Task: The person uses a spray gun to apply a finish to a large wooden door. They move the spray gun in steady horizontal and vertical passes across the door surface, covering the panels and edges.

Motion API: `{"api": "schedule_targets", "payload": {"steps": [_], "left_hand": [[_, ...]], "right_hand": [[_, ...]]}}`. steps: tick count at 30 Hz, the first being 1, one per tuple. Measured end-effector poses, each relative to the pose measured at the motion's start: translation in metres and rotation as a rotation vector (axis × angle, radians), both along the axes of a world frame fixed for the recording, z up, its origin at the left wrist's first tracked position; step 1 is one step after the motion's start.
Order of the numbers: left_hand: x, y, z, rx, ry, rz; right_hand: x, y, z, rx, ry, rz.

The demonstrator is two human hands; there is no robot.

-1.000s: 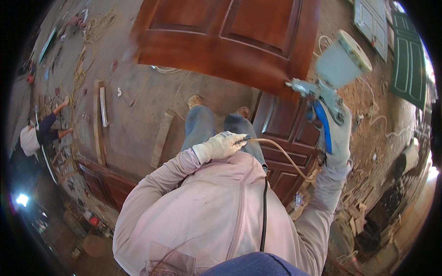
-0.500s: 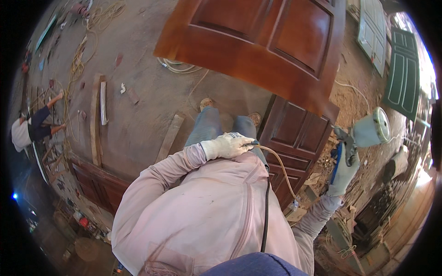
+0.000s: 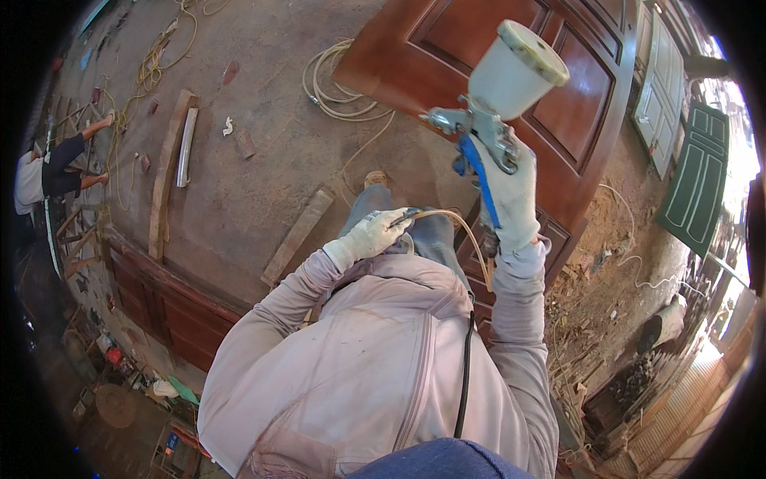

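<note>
Head view: right hand point(image 3: 509, 195), gloved, fingers wrapped around spray gun point(image 3: 487, 120) grip, nozzle aimed at brown door panel point(image 3: 511, 48). Left hand point(image 3: 369, 236), gloved, fingers apparently pinching tan air hose point(image 3: 463, 231) at waist level.

Place: a woodworking and door-finishing workshop, partly open to daylight.
Floor: bare, dusty concrete point(image 3: 239, 199) with scraps and loose planks point(image 3: 299, 235).
Work pieces: a large red-brown panelled door point(image 3: 511, 48) propped up; further door panels point(image 3: 167, 303) on the floor; a green door point(image 3: 706, 188) and a pale one point(image 3: 662, 112) leaning at the right.
Tools: a spray gun point(image 3: 495, 104) with a white cup; coiled hose point(image 3: 335, 80).
Clutter: rope point(image 3: 159, 64), timber offcuts point(image 3: 606, 415).
</note>
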State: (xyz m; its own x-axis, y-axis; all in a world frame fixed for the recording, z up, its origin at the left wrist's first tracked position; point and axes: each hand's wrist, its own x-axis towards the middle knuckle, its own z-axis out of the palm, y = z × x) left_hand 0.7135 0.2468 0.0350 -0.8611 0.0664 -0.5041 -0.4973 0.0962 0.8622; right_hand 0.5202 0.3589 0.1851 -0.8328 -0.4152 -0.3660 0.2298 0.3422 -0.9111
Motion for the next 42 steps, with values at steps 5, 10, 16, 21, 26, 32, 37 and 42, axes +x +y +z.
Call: {"api": "schedule_targets", "payload": {"steps": [5, 10, 16, 21, 26, 32, 37, 42], "left_hand": [[0.009, -0.009, -0.008, 0.036, 0.045, -0.016], [0.01, 0.001, -0.011, 0.038, 0.073, -0.097], [0.009, 0.006, -0.01, 0.067, 0.124, -0.005], [0.01, -0.003, -0.009, 0.12, 0.101, 0.119], [0.005, -0.012, -0.01, 0.098, 0.217, 0.117], [-0.009, -0.017, -0.011, 0.115, 0.033, -0.068], [-0.018, -0.014, -0.012, 0.073, 0.107, -0.124], [-0.02, -0.002, -0.015, 0.074, 0.126, -0.243]], "right_hand": [[0.019, 0.03, 0.023, 0.197, 0.223, -0.116], [0.014, 0.017, 0.05, 0.144, 0.151, 0.027], [-0.059, -0.06, 0.025, 0.063, 0.212, 0.344], [-0.106, -0.099, 0.027, 0.282, 0.635, 0.288], [-0.077, -0.082, 0.046, 0.148, 0.446, 0.405], [-0.039, -0.054, 0.032, 0.007, 0.069, 0.218], [-0.037, -0.011, 0.011, 0.045, 0.12, -0.122], [-0.003, 0.049, 0.028, 0.19, 0.25, -0.25]]}}
